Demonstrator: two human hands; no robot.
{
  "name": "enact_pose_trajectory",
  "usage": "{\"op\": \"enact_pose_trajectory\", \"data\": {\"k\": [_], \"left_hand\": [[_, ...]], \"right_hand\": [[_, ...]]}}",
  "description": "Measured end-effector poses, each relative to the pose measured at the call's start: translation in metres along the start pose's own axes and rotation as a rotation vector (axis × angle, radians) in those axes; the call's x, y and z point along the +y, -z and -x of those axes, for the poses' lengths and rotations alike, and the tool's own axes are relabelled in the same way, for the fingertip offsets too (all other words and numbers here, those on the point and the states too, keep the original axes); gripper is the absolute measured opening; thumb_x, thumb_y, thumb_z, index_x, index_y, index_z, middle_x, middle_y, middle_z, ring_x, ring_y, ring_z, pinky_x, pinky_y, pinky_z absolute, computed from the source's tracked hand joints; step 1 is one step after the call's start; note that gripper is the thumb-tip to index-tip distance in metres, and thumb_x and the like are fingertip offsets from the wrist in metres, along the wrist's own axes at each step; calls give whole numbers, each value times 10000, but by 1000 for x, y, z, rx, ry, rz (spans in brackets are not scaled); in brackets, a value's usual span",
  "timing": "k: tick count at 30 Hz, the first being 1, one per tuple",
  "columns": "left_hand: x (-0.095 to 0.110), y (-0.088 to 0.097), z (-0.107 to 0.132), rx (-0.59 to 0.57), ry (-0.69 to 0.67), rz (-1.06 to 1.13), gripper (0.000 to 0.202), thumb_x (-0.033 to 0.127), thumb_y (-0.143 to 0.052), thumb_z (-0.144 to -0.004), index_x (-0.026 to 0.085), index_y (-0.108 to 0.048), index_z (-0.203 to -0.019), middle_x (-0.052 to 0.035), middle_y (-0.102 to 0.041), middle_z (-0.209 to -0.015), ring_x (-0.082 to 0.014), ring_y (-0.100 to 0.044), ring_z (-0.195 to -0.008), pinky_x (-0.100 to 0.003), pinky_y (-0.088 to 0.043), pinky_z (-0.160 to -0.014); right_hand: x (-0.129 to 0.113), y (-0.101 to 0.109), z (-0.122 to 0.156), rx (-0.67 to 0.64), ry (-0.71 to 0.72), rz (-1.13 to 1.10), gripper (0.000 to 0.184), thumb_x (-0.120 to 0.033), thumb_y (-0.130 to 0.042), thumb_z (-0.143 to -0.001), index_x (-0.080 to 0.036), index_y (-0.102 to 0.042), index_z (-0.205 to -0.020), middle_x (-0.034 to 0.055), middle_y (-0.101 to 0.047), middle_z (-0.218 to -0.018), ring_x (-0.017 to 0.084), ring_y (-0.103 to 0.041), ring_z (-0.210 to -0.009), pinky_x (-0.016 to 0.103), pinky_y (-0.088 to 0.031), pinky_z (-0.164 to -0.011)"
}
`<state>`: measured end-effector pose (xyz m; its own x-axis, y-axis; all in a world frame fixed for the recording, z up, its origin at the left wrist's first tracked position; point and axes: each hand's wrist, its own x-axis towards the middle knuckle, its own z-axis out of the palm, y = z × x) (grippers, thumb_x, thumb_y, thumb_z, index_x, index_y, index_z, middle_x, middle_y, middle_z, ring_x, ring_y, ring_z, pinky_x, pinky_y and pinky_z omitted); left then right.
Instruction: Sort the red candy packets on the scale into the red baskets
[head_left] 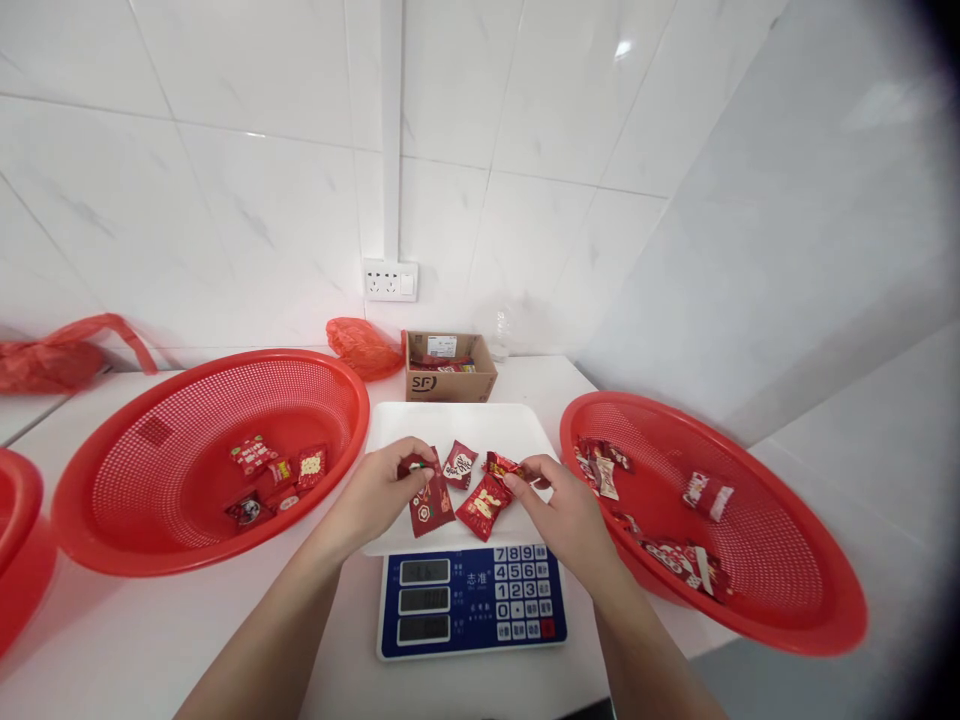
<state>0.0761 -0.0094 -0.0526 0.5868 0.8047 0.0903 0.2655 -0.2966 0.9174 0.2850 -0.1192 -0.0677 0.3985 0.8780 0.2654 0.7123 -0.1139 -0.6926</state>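
Observation:
My left hand (384,492) pinches the upper edge of a dark red snack packet (432,507) over the white pan (386,425) of a digital scale. In my right hand (564,508), thumb and fingers close on a small red-and-gold wrapped snack (501,464). Between the hands, a dark red packet with white lettering (460,464) lies on the pan. A bright red packet with gold lettering (484,507) is just below the right fingertips; whether they touch it I cannot tell. The scale's blue keypad panel (474,640) faces me.
Red perforated baskets stand at left (97,500) and right (810,590), each holding several wrapped snacks. Another red basket (19,520) is cut off at far left. Behind the scale are an SF cardboard box (457,388), a red plastic bag (364,347) and the tiled wall (262,230).

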Motion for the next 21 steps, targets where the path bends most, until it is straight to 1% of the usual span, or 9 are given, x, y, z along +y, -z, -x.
{"op": "enact_pose_trajectory", "data": {"k": [2,4,6,7,9,11,13,18,21], "left_hand": [[-3,-2,0,-17,12,-119,127,281,-563,-808,210,-660,-850,-27,-669,-797,-210,-611,-739,-336,-478,-715],[-6,-3,0,18,-4,-219,120,250,-607,-795,214,-685,-878,-67,-679,-960,-269,-608,-937,-412,-456,-870],[-7,-2,2,63,-51,-364,151,232,-649,-782,212,-701,-923,-100,-628,-1160,-315,-524,-1144,-467,-387,-1002],[-6,-2,3,55,-80,-444,156,238,-654,-793,212,-708,-937,-105,-610,-1190,-319,-505,-1168,-474,-381,-1017],[-5,0,5,-38,-130,-570,157,273,-630,-840,216,-717,-957,-99,-628,-1114,-299,-545,-1090,-459,-437,-963],[-3,0,7,-172,-162,-596,192,295,-601,-874,223,-715,-1011,-87,-639,-1042,-277,-575,-1012,-438,-484,-901],[-4,-3,8,-235,-199,-582,236,276,-588,-887,229,-693,-1093,-92,-625,-1103,-277,-572,-1052,-445,-487,-924],[-15,-18,3,-171,-272,-615,334,168,-577,-876,184,-631,-1205,-131,-592,-1236,-310,-526,-1185,-496,-447,-1015],[-18,-22,0,-130,-278,-621,328,160,-560,-888,157,-616,-1211,-153,-577,-1276,-319,-519,-1203,-511,-439,-1027]], "right_hand": [[1,0,0,2,-1,5,270,-472,-532,-847,-215,-603,-808,50,-692,-825,222,-619,-766,334,-472,-714],[2,-1,0,0,-3,9,271,-472,-528,-849,-214,-602,-808,50,-693,-826,221,-621,-766,334,-472,-716],[2,-1,0,-4,-6,15,272,-472,-528,-850,-213,-603,-815,49,-694,-830,221,-622,-770,336,-472,-719],[2,-1,0,-7,-6,19,271,-471,-527,-851,-213,-604,-817,48,-694,-831,222,-624,-773,337,-472,-719],[1,0,0,-17,-2,27,268,-467,-526,-856,-214,-605,-818,45,-695,-832,222,-626,-777,337,-471,-717],[0,1,0,-30,9,34,256,-452,-526,-863,-215,-607,-813,40,-696,-833,220,-629,-782,336,-473,-718],[-1,0,1,-40,21,44,231,-426,-533,-866,-214,-614,-824,40,-701,-849,220,-635,-795,337,-481,-727],[0,-12,0,-53,84,82,178,-319,-542,-869,-202,-664,-926,69,-712,-943,242,-650,-882,382,-511,-786],[2,-20,-2,-55,171,106,266,-223,-474,-891,-181,-700,-1026,114,-702,-1046,266,-630,-994,441,-503,-885]]}}
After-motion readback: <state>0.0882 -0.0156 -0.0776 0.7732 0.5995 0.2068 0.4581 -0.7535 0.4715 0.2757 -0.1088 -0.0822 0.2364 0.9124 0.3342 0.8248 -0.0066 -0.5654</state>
